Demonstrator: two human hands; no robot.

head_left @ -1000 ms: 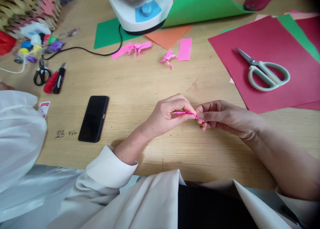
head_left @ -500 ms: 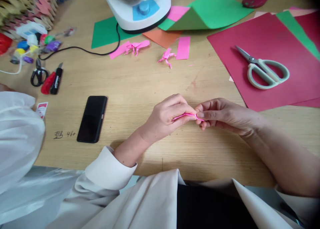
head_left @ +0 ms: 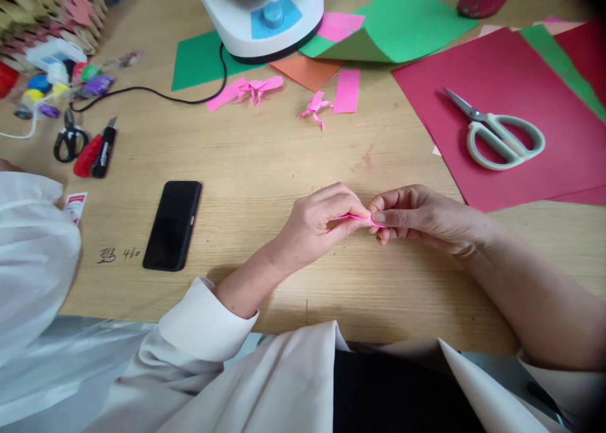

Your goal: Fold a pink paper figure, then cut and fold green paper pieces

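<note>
A narrow folded piece of pink paper (head_left: 351, 216) is pinched between both my hands, just above the wooden table (head_left: 265, 155). My left hand (head_left: 326, 213) grips its left and middle part, with the fingers closed over much of it. At its right end, my right hand (head_left: 407, 213) holds the tip between thumb and fingers. The fingertips of the two hands meet around the paper, so its full shape is hidden. Beyond my hands lie a small folded pink paper figure (head_left: 315, 108), another such figure (head_left: 259, 88) and a flat pink paper strip (head_left: 347, 91).
White-handled scissors (head_left: 506, 133) lie on red paper sheets (head_left: 426, 86) at the right. A black phone (head_left: 173, 226) rests left of my hands. Green paper (head_left: 402, 23) and a white appliance (head_left: 237, 32) with a black cord stand behind. Another person's white sleeve (head_left: 35, 243) is at the left.
Both hands keep their pinch on the pink paper, with only a very slight shift of the fingers. The view has moved a little; nothing on the table has visibly been moved.
</note>
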